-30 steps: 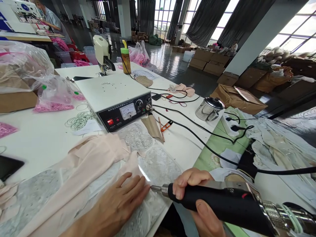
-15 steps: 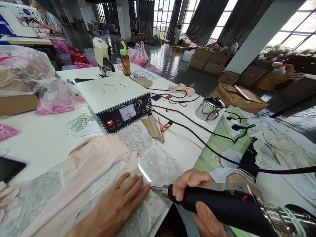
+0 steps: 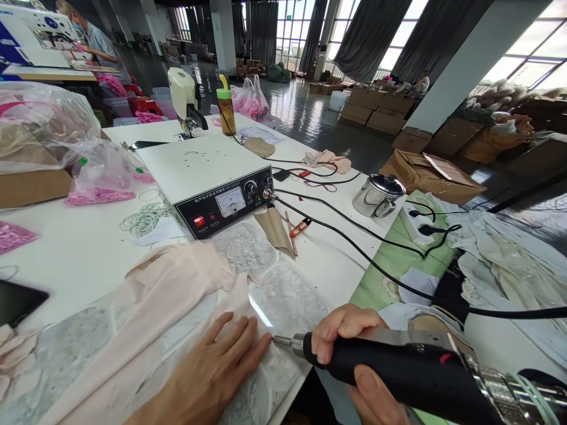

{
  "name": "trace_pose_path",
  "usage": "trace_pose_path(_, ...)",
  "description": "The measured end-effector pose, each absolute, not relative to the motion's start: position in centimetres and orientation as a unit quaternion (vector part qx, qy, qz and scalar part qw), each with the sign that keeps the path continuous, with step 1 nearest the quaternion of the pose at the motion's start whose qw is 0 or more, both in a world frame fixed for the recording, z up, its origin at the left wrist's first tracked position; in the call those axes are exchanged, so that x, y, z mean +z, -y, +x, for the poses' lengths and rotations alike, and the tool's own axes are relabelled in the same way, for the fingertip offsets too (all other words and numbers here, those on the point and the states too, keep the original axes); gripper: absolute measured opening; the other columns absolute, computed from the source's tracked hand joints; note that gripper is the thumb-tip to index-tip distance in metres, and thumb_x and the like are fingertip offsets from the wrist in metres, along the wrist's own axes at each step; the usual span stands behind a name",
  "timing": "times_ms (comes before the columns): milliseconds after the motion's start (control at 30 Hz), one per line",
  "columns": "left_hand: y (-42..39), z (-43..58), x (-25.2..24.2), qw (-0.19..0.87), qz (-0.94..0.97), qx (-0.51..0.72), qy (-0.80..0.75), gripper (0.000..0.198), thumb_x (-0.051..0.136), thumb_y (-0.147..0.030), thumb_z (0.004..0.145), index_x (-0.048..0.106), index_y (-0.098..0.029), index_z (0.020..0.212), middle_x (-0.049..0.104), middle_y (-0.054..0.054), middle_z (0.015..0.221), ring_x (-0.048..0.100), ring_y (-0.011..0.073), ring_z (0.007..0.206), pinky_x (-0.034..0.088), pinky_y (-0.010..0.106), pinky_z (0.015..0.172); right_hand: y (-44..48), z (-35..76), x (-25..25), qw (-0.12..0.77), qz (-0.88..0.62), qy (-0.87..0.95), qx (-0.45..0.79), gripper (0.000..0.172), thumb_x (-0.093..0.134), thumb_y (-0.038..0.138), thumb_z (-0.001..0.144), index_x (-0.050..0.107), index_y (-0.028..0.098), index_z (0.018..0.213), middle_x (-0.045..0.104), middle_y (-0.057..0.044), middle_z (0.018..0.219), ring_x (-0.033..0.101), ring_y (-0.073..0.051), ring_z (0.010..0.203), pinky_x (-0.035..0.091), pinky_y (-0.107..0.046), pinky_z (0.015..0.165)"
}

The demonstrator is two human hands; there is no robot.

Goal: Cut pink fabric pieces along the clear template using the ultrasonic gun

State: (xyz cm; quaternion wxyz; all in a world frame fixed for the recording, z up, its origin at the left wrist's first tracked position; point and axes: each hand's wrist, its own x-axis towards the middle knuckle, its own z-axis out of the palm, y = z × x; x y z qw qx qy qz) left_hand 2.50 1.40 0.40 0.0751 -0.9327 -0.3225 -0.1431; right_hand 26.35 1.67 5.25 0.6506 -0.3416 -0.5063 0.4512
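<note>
My left hand point(image 3: 221, 357) lies flat with fingers outstretched on a thin pale-pink fabric point(image 3: 177, 271), pressing it down. Around the black body of a handheld ultrasonic welder point(image 3: 398, 369) my right hand point(image 3: 352, 321) is wrapped, thumb below and fingers over the front. The welder points left, and its slim metal tip point(image 3: 283, 340) sits right at my left index fingertip, close to the sheet; contact is hard to tell. Beneath the fabric is a clear, grey-speckled sheet point(image 3: 292, 289). The fabric runs in folds toward the lower left.
A black-fronted control box point(image 3: 225, 203) with a dial stands beyond the fabric; its cable point(image 3: 345, 239) loops to the right. Orange thread snips point(image 3: 300, 227), a glass-sided pot point(image 3: 378, 198), a drink cup point(image 3: 225, 112) and bagged pink pieces point(image 3: 100, 177) are on the table. Another person sits far left.
The view has shifted very slightly. Both hands, the welder and the fabric stay in almost the same places.
</note>
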Motion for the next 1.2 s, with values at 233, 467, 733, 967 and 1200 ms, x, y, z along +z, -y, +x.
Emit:
trace_pose_path(233, -0.9, 2.7, 0.3, 0.078, -0.935, -0.130, 0.322, 0.051, 0.058, -0.022, 0.094, 0.048, -0.014, 0.144, 0.063, 0.012, 0.128, 0.052, 0.0278, 0.122, 0.037, 0.046, 0.109, -2.0, 26.3, 4.8, 0.668, -0.336, 0.501, 0.436, 0.014, 0.060, 0.042, 0.088, 0.061, 0.030, 0.095, 0.059, 0.000, 0.078, 0.057, -0.018, 0.061, 0.054, -0.036, 0.059)
trace_pose_path(467, -1.0, 2.9, 0.1, 0.083, -0.931, -0.140, 0.327, 0.046, 0.055, -0.024, 0.097, 0.051, -0.014, 0.141, 0.063, 0.012, 0.126, 0.054, 0.0285, 0.119, 0.038, 0.046, 0.108, -2.3, 25.8, 4.6, 0.659, -0.330, 0.507, 0.446, 0.015, 0.061, 0.042, 0.088, 0.061, 0.029, 0.095, 0.060, -0.001, 0.079, 0.058, -0.018, 0.062, 0.054, -0.037, 0.059)
trace_pose_path(733, -0.9, 2.9, 0.2, 0.088, -0.928, -0.152, 0.330, 0.039, 0.049, -0.023, 0.101, 0.053, -0.016, 0.139, 0.064, 0.011, 0.126, 0.053, 0.0277, 0.119, 0.035, 0.046, 0.109, -3.4, 26.0, 4.4, 0.679, -0.275, 0.501, 0.460, 0.017, 0.063, 0.038, 0.089, 0.064, 0.023, 0.098, 0.062, -0.002, 0.082, 0.060, -0.014, 0.059, 0.057, -0.033, 0.057)
trace_pose_path(967, -0.9, 2.8, 0.2, 0.081, -0.929, -0.143, 0.332, 0.042, 0.049, -0.023, 0.100, 0.051, -0.016, 0.141, 0.063, 0.011, 0.127, 0.052, 0.0280, 0.121, 0.033, 0.046, 0.110, -4.1, 25.8, 4.3, 0.675, -0.254, 0.493, 0.486, 0.017, 0.064, 0.037, 0.088, 0.066, 0.023, 0.097, 0.063, -0.001, 0.083, 0.061, -0.013, 0.058, 0.057, -0.031, 0.057)
trace_pose_path(1200, -0.7, 2.7, 0.0, 0.088, -0.934, -0.106, 0.330, 0.046, 0.052, -0.027, 0.100, 0.049, -0.017, 0.145, 0.062, 0.012, 0.130, 0.053, 0.0289, 0.121, 0.034, 0.048, 0.109, -4.3, 25.6, 4.7, 0.669, -0.254, 0.510, 0.477, 0.015, 0.064, 0.038, 0.090, 0.064, 0.024, 0.095, 0.063, -0.001, 0.081, 0.062, -0.013, 0.057, 0.057, -0.031, 0.055)
